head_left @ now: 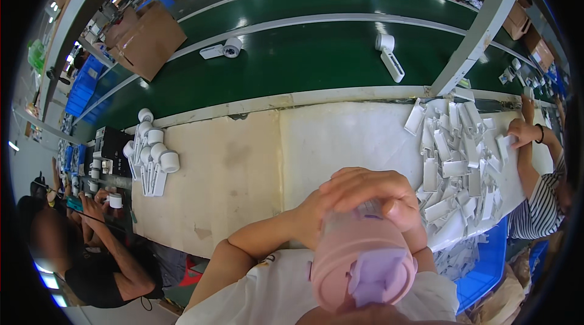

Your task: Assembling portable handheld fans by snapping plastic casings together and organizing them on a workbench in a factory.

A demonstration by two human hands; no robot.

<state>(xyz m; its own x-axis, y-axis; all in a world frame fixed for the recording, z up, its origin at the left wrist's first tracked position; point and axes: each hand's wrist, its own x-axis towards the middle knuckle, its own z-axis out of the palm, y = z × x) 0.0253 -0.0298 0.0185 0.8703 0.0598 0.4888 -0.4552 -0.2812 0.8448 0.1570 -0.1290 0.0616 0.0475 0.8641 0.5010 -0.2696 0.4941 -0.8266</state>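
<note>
Close before me, a pink drinking bottle (359, 240) with a lilac flap on its lid is tilted, the lid end toward me and the base away. Its clear lower part shows between my fingers. My right hand (383, 192) is wrapped over the far end, with the thumb on the near side. From the left, my left hand (307, 218) grips the same bottle; its fingers are partly hidden behind the bottle and the right hand. Both forearms rest close to the table's front edge.
White plastic covers (450, 154) lie heaped on the worktable (219, 154) at right, above a blue bin (486, 264). White round-headed parts (155, 154) stand grouped at left. Two similar units, one a handled device (389, 57), sit on the green conveyor (304, 63). Co-workers sit at both sides.
</note>
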